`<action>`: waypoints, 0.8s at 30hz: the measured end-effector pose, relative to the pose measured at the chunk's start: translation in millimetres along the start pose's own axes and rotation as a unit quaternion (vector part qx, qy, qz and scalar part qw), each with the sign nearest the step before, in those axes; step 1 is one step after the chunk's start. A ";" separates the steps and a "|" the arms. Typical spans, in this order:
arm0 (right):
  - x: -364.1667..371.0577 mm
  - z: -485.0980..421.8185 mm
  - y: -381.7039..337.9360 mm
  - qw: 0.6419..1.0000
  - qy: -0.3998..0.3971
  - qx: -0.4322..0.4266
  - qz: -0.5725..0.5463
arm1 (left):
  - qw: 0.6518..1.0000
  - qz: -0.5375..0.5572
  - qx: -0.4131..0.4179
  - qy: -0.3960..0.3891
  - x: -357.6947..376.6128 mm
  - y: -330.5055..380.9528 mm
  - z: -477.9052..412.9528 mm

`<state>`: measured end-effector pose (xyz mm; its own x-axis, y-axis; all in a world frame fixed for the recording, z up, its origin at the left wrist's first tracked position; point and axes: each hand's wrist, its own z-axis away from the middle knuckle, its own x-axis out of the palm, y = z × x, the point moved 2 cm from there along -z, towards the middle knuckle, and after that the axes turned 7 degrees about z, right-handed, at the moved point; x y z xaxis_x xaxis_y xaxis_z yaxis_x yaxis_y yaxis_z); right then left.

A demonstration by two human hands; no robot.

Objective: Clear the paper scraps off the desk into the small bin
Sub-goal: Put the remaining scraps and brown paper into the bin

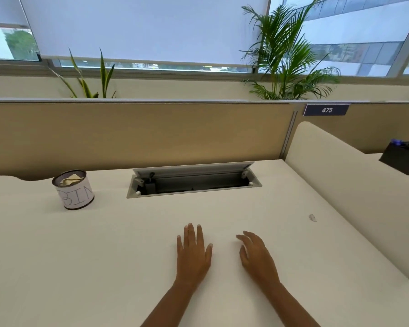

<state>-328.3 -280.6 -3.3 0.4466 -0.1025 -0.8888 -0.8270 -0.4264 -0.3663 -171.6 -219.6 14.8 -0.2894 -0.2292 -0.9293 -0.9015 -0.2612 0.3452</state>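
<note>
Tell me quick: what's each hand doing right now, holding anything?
Left hand: open, fingers straight, flat on the desk, holding nothing.
Right hand: open, fingers loosely bent, holding nothing.

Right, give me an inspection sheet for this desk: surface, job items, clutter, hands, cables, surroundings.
Surface: white desk, no stains seen.
Job's things: small bin marked BIN, upright at far left, crumpled paper inside; one whitish scrap lies on the desk, right of the hands.
Clutter: nothing seen.
Hands: left hand flat on the desk, fingers straight; right hand beside it, fingers relaxed; both hold nothing.
Cables: cable hatch open at the back, a dark plug-like part inside; no loose cable seen.
Surroundings: beige partition, sign reading 475, spiky plant, palm, black organiser on the next desk.
</note>
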 end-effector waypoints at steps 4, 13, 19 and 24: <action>-29.5 -25.9 61.4 0.996 0.014 0.081 0.035 | 0.997 -0.003 0.016 -0.082 25.3 29.4 -15.6; -64.2 -65.8 150.0 0.973 -0.025 0.205 0.106 | 0.998 -0.055 0.033 -0.025 41.5 51.2 -21.9; -61.8 -81.7 169.1 0.964 -0.066 0.221 0.135 | 0.997 -0.062 0.039 0.000 46.9 48.6 -25.9; -60.7 -79.6 161.3 0.970 -0.035 0.231 0.068 | 0.999 0.009 0.020 -0.041 40.6 40.0 -23.4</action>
<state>-461.6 -414.7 13.5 0.3121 -0.0618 -0.9480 -0.9485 0.0369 -0.3147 -211.8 -261.2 -6.1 -0.3297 -0.1562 -0.9311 -0.9075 -0.2196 0.3582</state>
